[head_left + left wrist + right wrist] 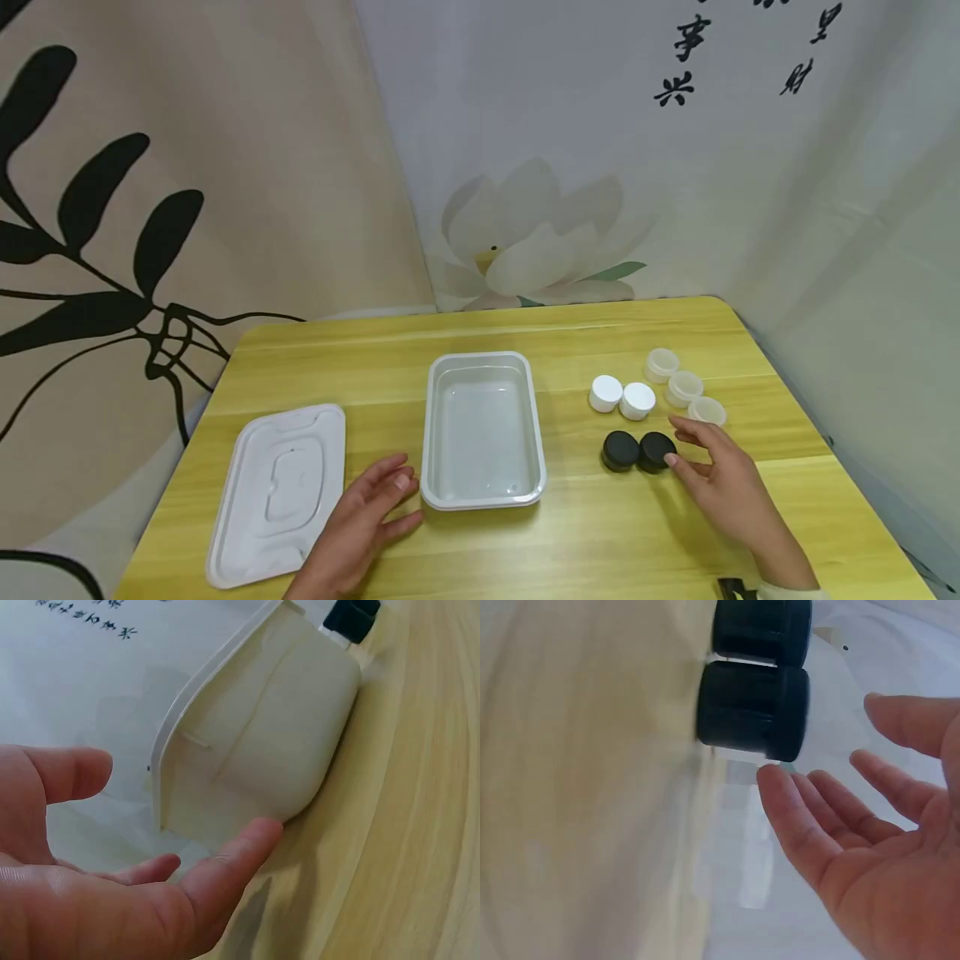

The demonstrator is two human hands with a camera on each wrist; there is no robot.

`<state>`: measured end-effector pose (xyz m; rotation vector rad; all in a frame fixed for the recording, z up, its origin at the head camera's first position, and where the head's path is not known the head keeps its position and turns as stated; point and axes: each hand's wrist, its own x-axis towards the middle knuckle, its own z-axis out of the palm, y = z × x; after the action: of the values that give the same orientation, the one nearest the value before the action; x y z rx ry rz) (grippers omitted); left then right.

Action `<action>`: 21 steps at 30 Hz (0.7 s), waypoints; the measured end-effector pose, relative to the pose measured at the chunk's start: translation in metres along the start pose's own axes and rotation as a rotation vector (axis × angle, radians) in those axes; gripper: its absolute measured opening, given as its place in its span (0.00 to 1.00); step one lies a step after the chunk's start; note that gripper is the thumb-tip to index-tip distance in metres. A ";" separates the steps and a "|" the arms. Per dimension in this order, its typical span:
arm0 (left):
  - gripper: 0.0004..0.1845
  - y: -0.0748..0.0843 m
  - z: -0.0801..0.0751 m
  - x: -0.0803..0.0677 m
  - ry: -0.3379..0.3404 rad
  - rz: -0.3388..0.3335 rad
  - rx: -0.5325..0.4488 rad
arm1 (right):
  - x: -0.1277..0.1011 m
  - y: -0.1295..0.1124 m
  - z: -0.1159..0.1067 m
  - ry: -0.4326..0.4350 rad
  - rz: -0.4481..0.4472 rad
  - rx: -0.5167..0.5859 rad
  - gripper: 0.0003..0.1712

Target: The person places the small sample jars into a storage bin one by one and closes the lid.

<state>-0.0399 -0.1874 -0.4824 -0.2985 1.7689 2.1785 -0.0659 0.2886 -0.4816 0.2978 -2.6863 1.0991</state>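
Note:
Two small round black jars (620, 451) stand side by side on the table, right of the tray. My right hand (716, 483) is at the right-hand black jar (658, 454), thumb tip close to its side and fingers loosely spread. In the right wrist view that hand is spread apart just beside the near black jar (750, 709) and grips nothing. An open white rectangular tray (483, 505) sits mid-table. By its lower left corner is my left hand (356, 529), fingers loosely extended, holding nothing; in the left wrist view a fingertip overlaps the tray wall (277, 742).
Two white jars (621, 397) stand behind the black ones. Several translucent jars (684, 388) run in a slanted row to their right. A flat white lid (292, 492) lies on the left of the wooden table (570, 550). A printed curtain (525, 125) hangs behind.

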 end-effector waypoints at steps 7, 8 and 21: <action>0.35 -0.005 0.001 0.003 -0.057 -0.018 -0.055 | -0.001 0.013 0.000 -0.094 0.145 0.238 0.29; 0.34 -0.006 0.001 0.003 -0.070 -0.019 -0.065 | -0.001 0.014 -0.001 -0.107 0.162 0.251 0.29; 0.29 -0.011 0.005 0.010 -0.208 -0.017 -0.174 | -0.002 0.034 0.002 -0.196 0.238 0.471 0.33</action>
<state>-0.0446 -0.1798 -0.4947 -0.1198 1.4650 2.2644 -0.0738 0.3107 -0.5062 0.1687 -2.6413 1.8666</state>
